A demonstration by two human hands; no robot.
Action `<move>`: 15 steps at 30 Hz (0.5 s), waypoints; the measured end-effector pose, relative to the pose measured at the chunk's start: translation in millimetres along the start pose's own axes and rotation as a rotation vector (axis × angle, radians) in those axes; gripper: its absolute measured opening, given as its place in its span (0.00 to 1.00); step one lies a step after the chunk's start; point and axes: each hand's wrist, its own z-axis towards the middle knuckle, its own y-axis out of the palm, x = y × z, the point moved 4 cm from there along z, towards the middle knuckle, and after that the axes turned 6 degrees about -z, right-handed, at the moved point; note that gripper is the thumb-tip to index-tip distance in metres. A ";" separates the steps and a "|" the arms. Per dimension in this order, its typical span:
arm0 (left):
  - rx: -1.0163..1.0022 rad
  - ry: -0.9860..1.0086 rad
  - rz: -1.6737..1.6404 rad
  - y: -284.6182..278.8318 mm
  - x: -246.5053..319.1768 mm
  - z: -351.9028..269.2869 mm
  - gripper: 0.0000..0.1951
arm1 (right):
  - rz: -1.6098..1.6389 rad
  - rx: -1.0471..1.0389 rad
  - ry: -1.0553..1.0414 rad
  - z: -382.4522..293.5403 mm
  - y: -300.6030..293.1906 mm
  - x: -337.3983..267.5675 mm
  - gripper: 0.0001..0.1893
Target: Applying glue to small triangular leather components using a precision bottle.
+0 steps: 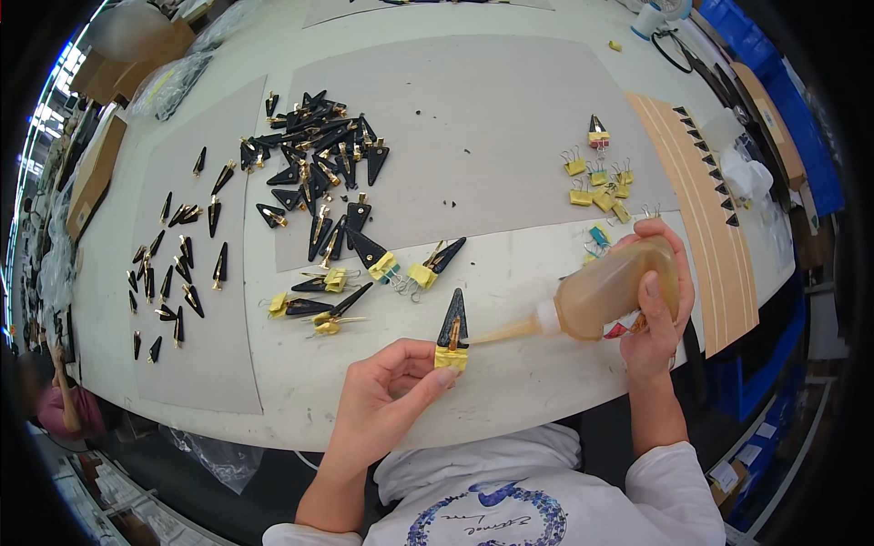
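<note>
Between thumb and fingers, my left hand (396,389) holds a yellow binder clip (451,357) clamped on a black triangular hair clip (454,317) with a gold metal prong, its point away from me. My right hand (659,307) grips a squeeze bottle (604,293) of amber liquid, tilted sideways. The bottle's nozzle (505,329) points left, its tip at the hair clip beside the metal prong. Just beyond my left hand lie several black pieces clamped with yellow binder clips (328,324).
Black hair clips (321,150) are heaped at centre left, more (179,266) spread on grey sheets. Loose binder clips (604,198) lie at right, near a tan board (710,273) with a row of small black triangles. A cardboard box (97,179) stands left; a co-worker sits at far left.
</note>
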 end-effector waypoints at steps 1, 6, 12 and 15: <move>0.003 0.001 -0.002 -0.1 0.4 0.0 0.10 | 0.002 0.002 0.006 -0.2 0.1 0.4 0.26; -0.004 0.006 -0.003 0.4 1.4 -0.1 0.11 | 0.012 -0.009 0.009 0.6 -0.3 0.9 0.27; -0.008 0.004 -0.003 1.0 2.0 0.8 0.11 | 0.000 -0.034 0.024 2.7 -1.2 0.3 0.27; -0.022 0.002 -0.002 0.8 3.4 0.3 0.11 | 0.130 0.012 0.155 11.7 -3.1 3.4 0.24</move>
